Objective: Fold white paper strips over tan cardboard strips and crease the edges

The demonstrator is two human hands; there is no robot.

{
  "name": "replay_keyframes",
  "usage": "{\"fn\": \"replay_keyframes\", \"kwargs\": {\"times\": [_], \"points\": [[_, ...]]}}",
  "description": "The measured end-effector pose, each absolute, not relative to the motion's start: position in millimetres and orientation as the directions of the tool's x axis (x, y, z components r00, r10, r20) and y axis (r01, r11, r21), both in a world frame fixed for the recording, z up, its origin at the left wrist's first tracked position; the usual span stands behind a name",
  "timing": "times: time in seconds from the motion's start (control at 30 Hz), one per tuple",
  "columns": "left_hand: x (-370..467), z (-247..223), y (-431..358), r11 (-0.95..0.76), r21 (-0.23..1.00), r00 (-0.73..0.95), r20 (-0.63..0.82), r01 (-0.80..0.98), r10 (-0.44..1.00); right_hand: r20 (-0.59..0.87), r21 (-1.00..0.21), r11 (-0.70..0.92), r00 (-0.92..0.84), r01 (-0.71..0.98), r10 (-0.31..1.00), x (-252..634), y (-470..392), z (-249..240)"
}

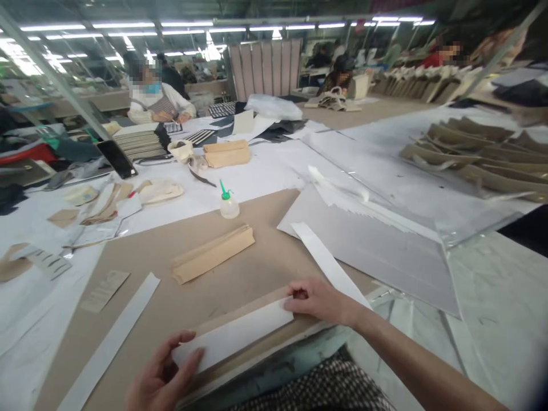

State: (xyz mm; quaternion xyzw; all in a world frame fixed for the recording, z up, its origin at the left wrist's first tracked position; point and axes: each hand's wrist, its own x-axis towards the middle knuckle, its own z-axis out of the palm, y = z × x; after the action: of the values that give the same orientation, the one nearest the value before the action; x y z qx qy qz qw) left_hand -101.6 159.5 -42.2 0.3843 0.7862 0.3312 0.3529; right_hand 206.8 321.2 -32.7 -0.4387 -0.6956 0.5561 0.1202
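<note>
A white strip (240,335) lies over a brown strip near the front edge of the brown board (141,251). My left hand (165,371) grips its left end between thumb and fingers. At the right end, my right hand (314,299) pinches the strip's corner, fingers curled. Beyond them lies a stack of tan strips (214,254). A second white strip (111,342) rests on the board to the left, and another white strip (327,262) slants away behind my right hand.
A small bottle with a green nozzle (229,204) stands at the board's far edge. Grey sheets (377,245) with white strips on top lie to the right. Brown pieces (475,154) are piled farther right. A phone (116,160) leans on a pole; a co-worker (156,103) sits beyond.
</note>
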Motion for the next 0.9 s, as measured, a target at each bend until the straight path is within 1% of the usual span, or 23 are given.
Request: {"fn": "replay_keyframes", "kwargs": {"times": [0.2, 0.5, 0.67, 0.9], "points": [[-108, -44, 167, 0.476, 0.754, -0.465, -0.256, 0.452, 0.847, -0.292, -0.837, 0.095, -0.586, 0.539, 0.756, 203, 330, -38], [-105, -45, 177, 0.516, 0.682, -0.446, -0.3, 0.519, 0.844, -0.216, -0.682, 0.27, -0.54, 0.68, 0.813, 194, 330, -42], [-110, -50, 176, 0.524, 0.668, -0.446, -0.306, 0.528, 0.841, -0.207, -0.638, 0.296, -0.529, 0.711, 0.823, 193, 327, -43], [-110, -51, 177, 0.508, 0.657, -0.413, -0.312, 0.556, 0.856, -0.187, -0.619, 0.317, -0.527, 0.718, 0.829, 194, 325, -44]]}}
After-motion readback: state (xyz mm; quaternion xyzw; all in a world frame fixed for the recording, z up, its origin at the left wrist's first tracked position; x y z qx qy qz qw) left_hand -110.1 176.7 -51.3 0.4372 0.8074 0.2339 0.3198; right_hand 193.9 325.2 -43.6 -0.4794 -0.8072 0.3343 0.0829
